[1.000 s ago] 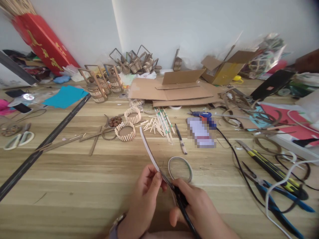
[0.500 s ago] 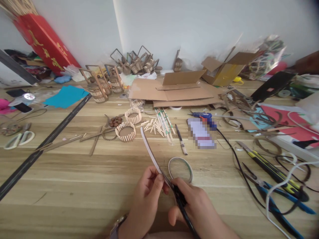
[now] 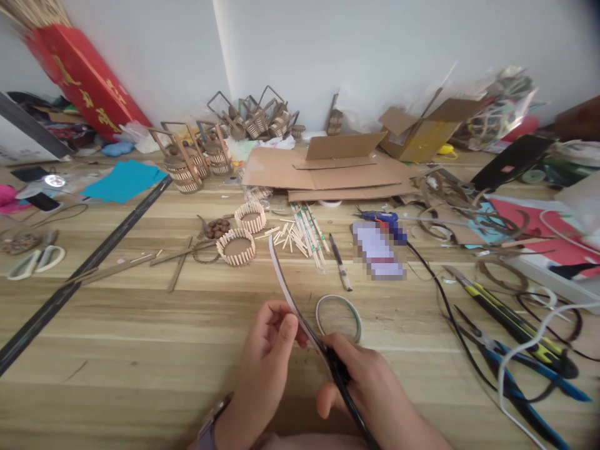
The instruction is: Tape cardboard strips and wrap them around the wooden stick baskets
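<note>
Between my hands runs a long narrow strip, its upper end slightly curved and pointing away from me, with a whitish face and a dark edge. Its lower part looks black and passes down through my right hand. That hand is closed round it, forefinger on top and thumb below. My left hand is at the strip's middle, fingers curled behind it and thumb beside its left edge. How firmly the left fingers pinch is hard to see. Just beyond the right hand lies a tape roll on the wooden table.
Two stick-sided rings, loose short sticks and a pen lie ahead. To the right are a blue glue gun, a yellow-black cutter, pliers and cables. Scissors lie left; small baskets stand behind.
My left hand has shifted slightly left and up along the strip, its thumb now nearer the strip's edge. The strip's far end has swung a little right. The right hand stays nearly still.
</note>
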Motion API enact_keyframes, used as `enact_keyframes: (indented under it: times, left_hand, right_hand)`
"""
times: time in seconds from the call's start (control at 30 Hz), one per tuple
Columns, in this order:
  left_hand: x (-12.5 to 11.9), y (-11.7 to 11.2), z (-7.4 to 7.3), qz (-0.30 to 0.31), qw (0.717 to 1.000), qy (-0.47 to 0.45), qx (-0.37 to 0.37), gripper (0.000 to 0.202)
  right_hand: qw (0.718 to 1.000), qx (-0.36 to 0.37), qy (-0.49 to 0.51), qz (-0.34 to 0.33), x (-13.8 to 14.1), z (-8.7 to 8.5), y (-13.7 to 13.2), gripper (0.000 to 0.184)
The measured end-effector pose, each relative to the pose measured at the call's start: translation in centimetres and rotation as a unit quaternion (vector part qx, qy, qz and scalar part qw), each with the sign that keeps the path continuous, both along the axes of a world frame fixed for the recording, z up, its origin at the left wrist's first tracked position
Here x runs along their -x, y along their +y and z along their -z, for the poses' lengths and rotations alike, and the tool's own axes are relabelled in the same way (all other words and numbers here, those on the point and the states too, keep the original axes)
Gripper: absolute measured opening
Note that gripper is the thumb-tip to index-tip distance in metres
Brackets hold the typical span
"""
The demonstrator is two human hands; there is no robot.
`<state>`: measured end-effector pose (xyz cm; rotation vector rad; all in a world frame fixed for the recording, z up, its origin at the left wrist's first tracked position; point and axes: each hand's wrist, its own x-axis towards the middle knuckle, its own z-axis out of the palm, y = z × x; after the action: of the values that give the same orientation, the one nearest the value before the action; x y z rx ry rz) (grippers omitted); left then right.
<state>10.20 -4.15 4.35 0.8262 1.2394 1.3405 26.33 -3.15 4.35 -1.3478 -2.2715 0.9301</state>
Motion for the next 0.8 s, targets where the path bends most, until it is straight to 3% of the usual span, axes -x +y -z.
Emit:
enact_keyframes:
  times: [0.37, 0.8]
  left_hand:
    - [-0.5, -0.2, 0.2, 0.016, 1.000, 0.001, -0.009, 0.036]
    - [-0.8, -0.6, 0.3, 0.034, 0.999, 0.001, -0.012, 0.035]
  right_hand:
    - [0.999, -0.046, -0.014, -0.002, -0.1, -0.3, 0.2, 0.044]
    - [0.999, -0.037, -0.006, 0.000, -0.1, 0.0, 0.0, 0.038]
